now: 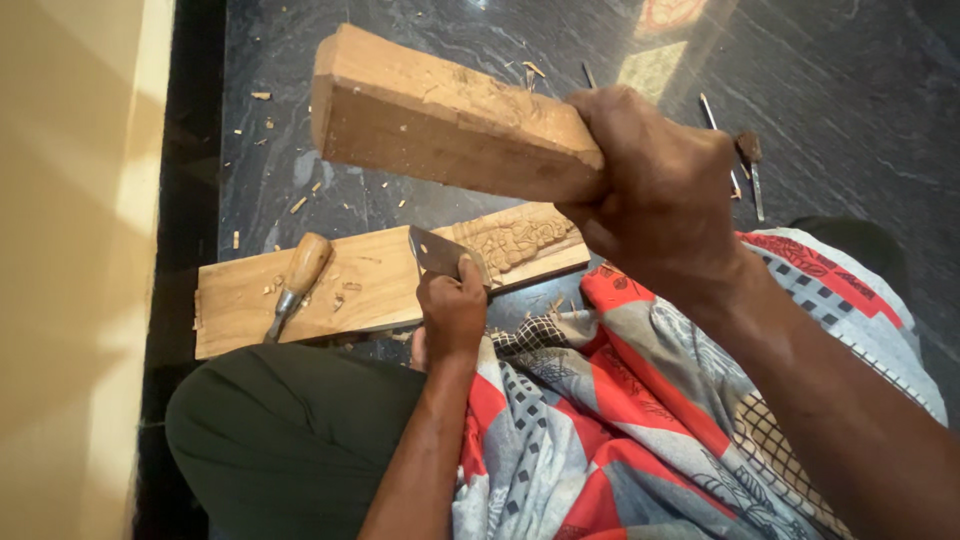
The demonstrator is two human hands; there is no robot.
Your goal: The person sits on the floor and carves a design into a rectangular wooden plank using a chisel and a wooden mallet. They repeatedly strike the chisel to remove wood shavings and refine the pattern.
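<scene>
Right hand (655, 200) grips 1 raised wooden block (440, 115), left hand (452, 308) holds a flat chisel (438, 252) on the carved plank (370, 285); a mistimed blow risks striking fingers.

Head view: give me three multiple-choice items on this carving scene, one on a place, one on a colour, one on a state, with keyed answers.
1. Where does the wooden-handled chisel lie?
A. On the flat plank
B. On the patterned cloth
C. In the right hand

2. What colour is the floor?
A. White
B. Dark grey
C. Green

3. How is the wooden block held?
A. Lying on the floor
B. Resting on the plank
C. Raised in the right hand

Answers:
1 A, it rests on the plank near its left end.
2 B, it is dark polished stone strewn with wood chips.
3 C, the right hand grips its end above the plank, while the left hand holds a flat blade against the plank.
</scene>
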